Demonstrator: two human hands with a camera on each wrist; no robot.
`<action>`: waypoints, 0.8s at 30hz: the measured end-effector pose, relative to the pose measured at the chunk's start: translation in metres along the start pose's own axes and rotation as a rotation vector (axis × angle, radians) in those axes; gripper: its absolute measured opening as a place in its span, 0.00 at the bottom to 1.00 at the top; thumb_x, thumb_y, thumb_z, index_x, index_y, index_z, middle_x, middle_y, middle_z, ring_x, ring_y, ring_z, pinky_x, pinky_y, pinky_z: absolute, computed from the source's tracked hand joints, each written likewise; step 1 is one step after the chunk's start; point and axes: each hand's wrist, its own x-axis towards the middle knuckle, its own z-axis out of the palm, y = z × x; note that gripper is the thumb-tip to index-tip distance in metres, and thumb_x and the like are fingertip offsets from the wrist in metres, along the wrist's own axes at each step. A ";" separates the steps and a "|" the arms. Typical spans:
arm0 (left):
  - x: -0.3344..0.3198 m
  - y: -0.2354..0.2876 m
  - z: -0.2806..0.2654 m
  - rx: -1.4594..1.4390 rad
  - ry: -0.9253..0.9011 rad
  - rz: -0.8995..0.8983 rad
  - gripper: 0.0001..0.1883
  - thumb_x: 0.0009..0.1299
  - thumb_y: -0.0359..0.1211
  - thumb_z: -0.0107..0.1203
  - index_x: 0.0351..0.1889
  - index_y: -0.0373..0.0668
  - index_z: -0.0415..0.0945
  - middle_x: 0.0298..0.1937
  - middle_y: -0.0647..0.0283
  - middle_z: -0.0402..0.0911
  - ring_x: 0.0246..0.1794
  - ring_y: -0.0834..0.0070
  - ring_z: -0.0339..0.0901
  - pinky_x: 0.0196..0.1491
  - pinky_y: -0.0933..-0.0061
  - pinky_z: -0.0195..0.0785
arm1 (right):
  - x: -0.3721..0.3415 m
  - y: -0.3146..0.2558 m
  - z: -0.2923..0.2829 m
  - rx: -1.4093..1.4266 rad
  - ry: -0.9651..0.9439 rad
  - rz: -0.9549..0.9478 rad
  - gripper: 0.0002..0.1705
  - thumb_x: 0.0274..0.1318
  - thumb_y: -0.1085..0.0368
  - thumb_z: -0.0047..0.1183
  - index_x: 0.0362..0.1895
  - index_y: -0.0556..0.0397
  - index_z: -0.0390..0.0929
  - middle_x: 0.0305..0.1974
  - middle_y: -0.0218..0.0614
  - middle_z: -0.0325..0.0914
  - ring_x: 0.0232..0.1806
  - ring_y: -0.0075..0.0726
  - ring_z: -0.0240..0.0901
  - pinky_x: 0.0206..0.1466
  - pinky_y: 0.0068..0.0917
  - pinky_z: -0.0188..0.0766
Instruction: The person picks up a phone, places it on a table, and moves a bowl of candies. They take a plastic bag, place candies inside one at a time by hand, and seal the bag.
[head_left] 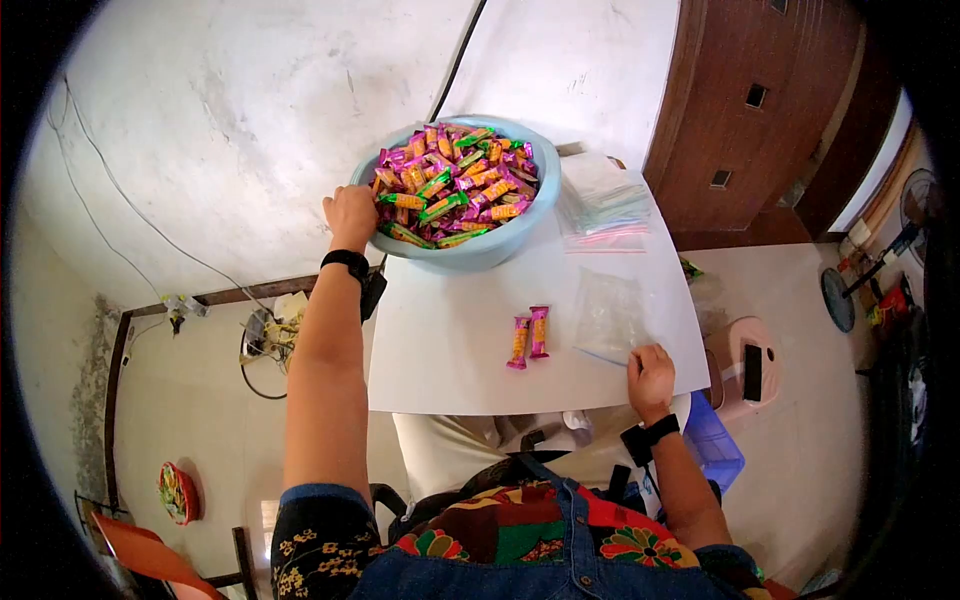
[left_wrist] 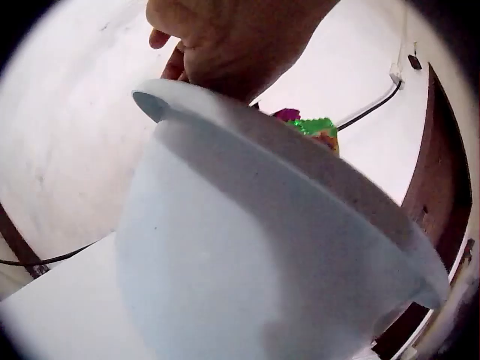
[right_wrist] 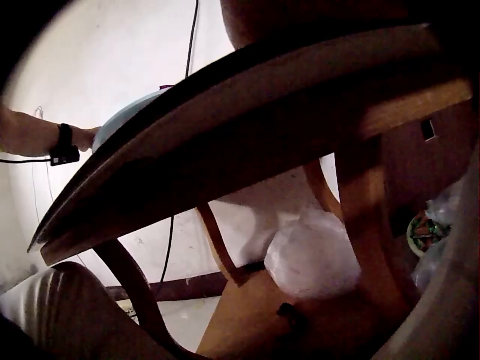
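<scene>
A light-blue plastic basin (head_left: 500, 252) on the white table (head_left: 450, 350) is heaped with small wrapped snack bars (head_left: 445, 185), purple and green. My left hand (head_left: 350, 215) is at the basin's left rim. In the left wrist view that hand (left_wrist: 232, 41) reaches over the rim, its fingertips hidden behind it. My right hand (head_left: 652, 378), fingers curled, pinches the near edge of a clear zip bag (head_left: 608, 312) lying flat at the table's front right. Left of the bag lie two purple-wrapped snack bars (head_left: 539, 332), side by side.
A stack of clear zip bags (head_left: 605, 205) lies right of the basin. Below the table's right edge is a blue-violet crate (head_left: 715, 445). A stuffed white plastic bag (right_wrist: 313, 259) sits on a wooden surface under the tabletop. The wall (head_left: 270, 130) stands behind the table.
</scene>
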 end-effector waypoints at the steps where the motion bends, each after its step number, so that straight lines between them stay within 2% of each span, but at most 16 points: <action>1: -0.003 -0.001 -0.005 -0.009 0.017 -0.025 0.09 0.63 0.34 0.52 0.36 0.52 0.84 0.37 0.62 0.83 0.46 0.61 0.78 0.49 0.52 0.66 | 0.000 0.001 0.001 -0.010 0.018 -0.025 0.03 0.52 0.68 0.52 0.31 0.53 0.74 0.32 0.43 0.73 0.38 0.53 0.70 0.42 0.46 0.66; 5: -0.011 -0.018 -0.026 -0.239 0.004 -0.211 0.08 0.63 0.36 0.54 0.35 0.49 0.83 0.39 0.58 0.84 0.43 0.57 0.80 0.45 0.54 0.71 | 0.000 0.004 0.002 -0.005 -0.017 0.013 0.03 0.51 0.69 0.52 0.32 0.54 0.73 0.32 0.44 0.73 0.38 0.54 0.70 0.42 0.47 0.66; 6: -0.021 -0.024 -0.033 -0.326 0.054 -0.205 0.10 0.64 0.39 0.54 0.35 0.47 0.84 0.39 0.56 0.84 0.42 0.55 0.81 0.43 0.55 0.73 | -0.001 0.004 0.003 -0.001 -0.003 -0.004 0.03 0.51 0.69 0.53 0.32 0.54 0.73 0.32 0.44 0.73 0.38 0.54 0.70 0.42 0.47 0.66; 10: -0.052 -0.041 -0.040 -0.631 0.042 -0.158 0.08 0.62 0.32 0.55 0.33 0.41 0.82 0.31 0.56 0.84 0.33 0.57 0.80 0.39 0.61 0.72 | -0.001 0.004 0.002 0.012 0.003 -0.009 0.04 0.51 0.70 0.53 0.32 0.53 0.73 0.32 0.43 0.73 0.38 0.54 0.70 0.42 0.47 0.66; 13: -0.054 -0.039 -0.041 -0.547 -0.044 -0.026 0.07 0.61 0.32 0.55 0.32 0.40 0.81 0.33 0.54 0.83 0.35 0.57 0.80 0.40 0.58 0.71 | -0.001 0.001 -0.001 0.026 -0.010 0.016 0.04 0.51 0.69 0.53 0.32 0.53 0.73 0.33 0.42 0.73 0.38 0.53 0.71 0.43 0.46 0.67; 14: -0.049 -0.038 -0.028 -0.452 0.041 0.039 0.06 0.60 0.31 0.55 0.31 0.39 0.80 0.35 0.52 0.83 0.38 0.55 0.79 0.42 0.55 0.71 | 0.000 0.000 -0.002 0.031 -0.007 0.020 0.04 0.51 0.69 0.53 0.32 0.52 0.73 0.33 0.42 0.73 0.38 0.53 0.71 0.43 0.46 0.67; 17: -0.014 -0.038 0.007 -0.325 0.437 0.451 0.07 0.62 0.32 0.57 0.33 0.39 0.78 0.38 0.49 0.81 0.41 0.54 0.79 0.43 0.58 0.71 | -0.001 0.003 -0.001 0.015 -0.028 0.040 0.04 0.51 0.69 0.54 0.32 0.52 0.73 0.33 0.42 0.74 0.38 0.53 0.71 0.43 0.46 0.67; 20: 0.001 -0.031 -0.008 -0.422 -0.086 0.291 0.07 0.61 0.32 0.53 0.33 0.42 0.80 0.39 0.51 0.83 0.42 0.53 0.79 0.45 0.55 0.71 | -0.001 0.003 -0.001 0.030 -0.011 0.012 0.04 0.51 0.69 0.54 0.32 0.53 0.74 0.33 0.42 0.74 0.39 0.54 0.71 0.44 0.46 0.67; 23: -0.011 -0.017 -0.033 -0.451 -0.043 0.071 0.06 0.61 0.31 0.53 0.33 0.44 0.80 0.39 0.51 0.83 0.42 0.51 0.79 0.44 0.53 0.71 | 0.001 0.001 -0.001 0.017 -0.034 0.051 0.04 0.50 0.70 0.54 0.32 0.53 0.74 0.33 0.42 0.74 0.40 0.54 0.71 0.44 0.47 0.68; 24: -0.020 -0.014 -0.037 -0.526 0.006 -0.011 0.05 0.63 0.30 0.53 0.33 0.42 0.79 0.35 0.52 0.83 0.36 0.56 0.81 0.40 0.58 0.72 | 0.002 0.002 0.001 0.003 -0.012 0.018 0.04 0.50 0.70 0.54 0.32 0.53 0.74 0.33 0.42 0.74 0.39 0.54 0.72 0.44 0.47 0.68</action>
